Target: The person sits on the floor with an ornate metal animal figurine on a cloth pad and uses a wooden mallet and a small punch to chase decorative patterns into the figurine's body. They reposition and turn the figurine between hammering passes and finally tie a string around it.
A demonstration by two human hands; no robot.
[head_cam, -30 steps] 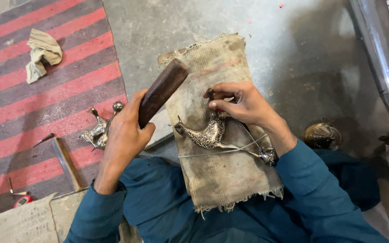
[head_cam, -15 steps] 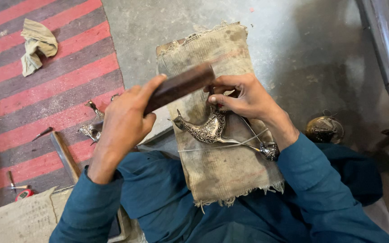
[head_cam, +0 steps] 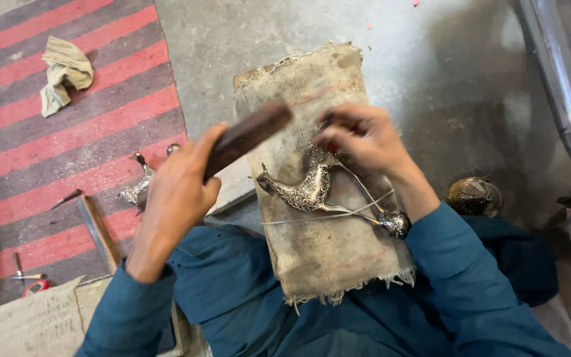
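Observation:
My left hand (head_cam: 176, 195) grips a dark brown wooden block (head_cam: 249, 135), raised and tilted above the left side of a burlap-covered pad (head_cam: 325, 251) that rests on my lap. An engraved silver bird-shaped figure (head_cam: 302, 188) with long thin legs lies on the burlap. Over its upper part my right hand (head_cam: 358, 139) is closed, pressing or pinching something small that I cannot make out. The wooden block is blurred and sits just left of my right hand.
A red and grey striped mat (head_cam: 67, 139) lies at the left with a crumpled cloth (head_cam: 64, 73), a second small silver bird figure (head_cam: 137, 185), a flat metal bar (head_cam: 97, 231) and small tools. A round metal piece (head_cam: 474, 195) sits at right, below a steel pipe (head_cam: 563, 86).
My left hand has swung the wooden block towards my right hand, then lifted it slightly back. The right hand stays on the figure's upper part.

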